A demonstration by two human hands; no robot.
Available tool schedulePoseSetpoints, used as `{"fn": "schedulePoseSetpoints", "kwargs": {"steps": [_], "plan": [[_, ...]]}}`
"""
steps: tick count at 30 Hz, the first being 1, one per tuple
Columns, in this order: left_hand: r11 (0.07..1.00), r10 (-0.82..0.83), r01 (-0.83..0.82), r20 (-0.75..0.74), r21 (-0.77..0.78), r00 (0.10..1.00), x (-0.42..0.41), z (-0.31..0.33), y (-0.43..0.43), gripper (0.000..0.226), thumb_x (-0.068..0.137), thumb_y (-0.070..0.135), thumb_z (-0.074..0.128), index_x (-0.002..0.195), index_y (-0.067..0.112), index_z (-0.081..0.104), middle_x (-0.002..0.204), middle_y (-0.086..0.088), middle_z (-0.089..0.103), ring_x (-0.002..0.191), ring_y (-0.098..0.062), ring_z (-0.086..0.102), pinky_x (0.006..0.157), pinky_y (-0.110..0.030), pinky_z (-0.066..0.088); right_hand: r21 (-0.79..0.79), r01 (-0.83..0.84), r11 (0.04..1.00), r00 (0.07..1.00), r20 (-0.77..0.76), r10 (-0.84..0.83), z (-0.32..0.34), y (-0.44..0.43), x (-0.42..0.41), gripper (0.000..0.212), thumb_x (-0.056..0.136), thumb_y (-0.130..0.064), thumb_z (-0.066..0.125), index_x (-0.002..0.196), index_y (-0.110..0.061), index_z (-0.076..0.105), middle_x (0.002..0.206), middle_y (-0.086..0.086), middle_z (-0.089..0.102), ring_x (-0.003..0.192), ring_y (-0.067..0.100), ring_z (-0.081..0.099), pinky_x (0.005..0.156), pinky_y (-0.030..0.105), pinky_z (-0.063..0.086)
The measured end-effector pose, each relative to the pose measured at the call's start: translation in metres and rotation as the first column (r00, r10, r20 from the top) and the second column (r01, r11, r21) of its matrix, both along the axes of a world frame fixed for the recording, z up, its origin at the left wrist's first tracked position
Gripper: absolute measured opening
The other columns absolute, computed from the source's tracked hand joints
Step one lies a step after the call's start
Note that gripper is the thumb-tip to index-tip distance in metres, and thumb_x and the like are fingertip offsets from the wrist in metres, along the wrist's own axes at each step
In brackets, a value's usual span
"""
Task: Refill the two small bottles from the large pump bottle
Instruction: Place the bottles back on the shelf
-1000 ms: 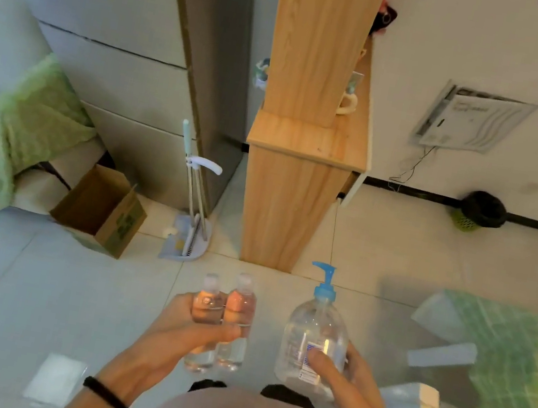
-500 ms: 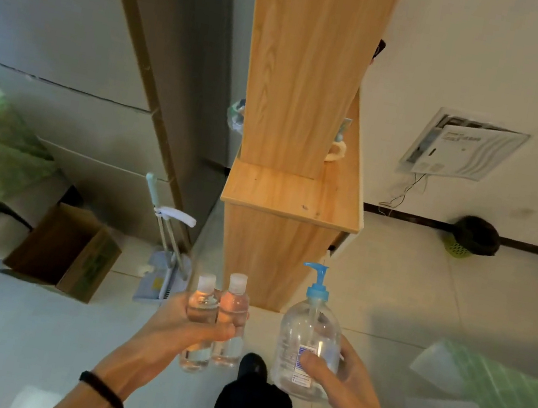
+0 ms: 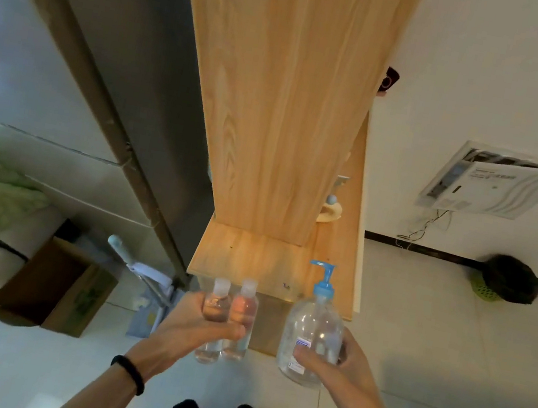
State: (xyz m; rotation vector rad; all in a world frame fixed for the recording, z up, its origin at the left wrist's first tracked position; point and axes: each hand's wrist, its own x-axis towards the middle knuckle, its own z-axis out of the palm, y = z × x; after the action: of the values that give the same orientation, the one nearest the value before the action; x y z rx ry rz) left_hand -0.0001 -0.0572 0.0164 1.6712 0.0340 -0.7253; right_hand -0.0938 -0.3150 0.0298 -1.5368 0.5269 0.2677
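The left hand (image 3: pixel 188 326) grips both small bottles (image 3: pixel 228 319) together, left of the pump bottle (image 3: pixel 311 333), which the right hand (image 3: pixel 340 364) clasps upright.

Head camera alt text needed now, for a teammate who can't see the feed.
The left hand grips two small capped bottles side by side while the right hand grips the large pump bottle, all upright before a wooden shelf. A cardboard box sits on the floor at left.

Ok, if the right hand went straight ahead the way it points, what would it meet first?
Probably the wooden shelf ledge, with the large pump bottle that the right hand grips reaching it first; depth is unclear.
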Motion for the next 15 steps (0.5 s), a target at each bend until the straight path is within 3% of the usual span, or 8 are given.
{"fn": "schedulePoseSetpoints", "kwargs": {"steps": [3,6,8,12,15], "plan": [[0.999,0.000,-0.004,0.103,0.044,0.995,0.036,-0.001,-0.013,0.032,0.072,0.025,0.093,0.101,0.025,0.080,0.099,-0.002,0.083,0.095,-0.016,0.080,0.084,-0.031,0.064,-0.062,-0.012,0.998,0.999,0.049,0.015,-0.006,-0.013,0.034,0.073,0.056,-0.037,0.094,0.123,-0.035,0.066,0.104,-0.018,0.078,0.096,-0.001,0.074,0.070,0.013,0.057],[0.997,0.012,-0.028,0.196,0.075,0.980,0.069,-0.005,-0.026,0.045,0.056,0.036,0.093,0.098,0.034,0.078,0.092,0.003,0.082,0.082,-0.008,0.078,0.070,-0.022,0.062,-0.152,0.008,0.988,0.993,0.121,0.010,-0.018,-0.020,0.061,0.074,0.063,-0.015,0.099,0.126,-0.028,0.062,0.107,-0.017,0.075,0.100,0.007,0.075,0.075,0.024,0.063],[0.996,0.025,-0.045,0.239,0.079,0.971,0.086,-0.010,-0.036,0.049,0.051,0.036,0.095,0.096,0.041,0.078,0.089,0.008,0.082,0.078,-0.002,0.075,0.068,-0.020,0.061,-0.192,0.037,0.981,0.989,0.151,-0.008,-0.027,-0.022,0.074,0.077,0.063,-0.007,0.100,0.125,-0.028,0.060,0.109,-0.013,0.075,0.101,0.013,0.076,0.078,0.030,0.064],[0.996,-0.007,-0.020,0.310,0.085,0.951,0.112,-0.020,-0.052,0.061,0.060,0.014,0.100,0.092,0.058,0.074,0.086,0.027,0.078,0.076,0.013,0.070,0.069,-0.008,0.054,-0.286,0.080,0.955,0.984,0.174,-0.030,-0.034,-0.020,0.099,0.088,0.049,-0.031,0.102,0.122,-0.044,0.053,0.110,-0.017,0.071,0.099,0.009,0.073,0.083,0.029,0.062],[0.996,-0.029,0.001,0.319,0.088,0.947,0.123,-0.029,-0.059,0.065,0.063,0.010,0.099,0.093,0.060,0.072,0.090,0.030,0.077,0.080,0.016,0.068,0.071,-0.004,0.050,-0.369,0.103,0.924,0.982,0.183,-0.037,-0.039,-0.017,0.114,0.089,0.045,-0.046,0.098,0.118,-0.053,0.047,0.113,-0.021,0.066,0.103,0.005,0.069,0.090,0.032,0.059]]}}
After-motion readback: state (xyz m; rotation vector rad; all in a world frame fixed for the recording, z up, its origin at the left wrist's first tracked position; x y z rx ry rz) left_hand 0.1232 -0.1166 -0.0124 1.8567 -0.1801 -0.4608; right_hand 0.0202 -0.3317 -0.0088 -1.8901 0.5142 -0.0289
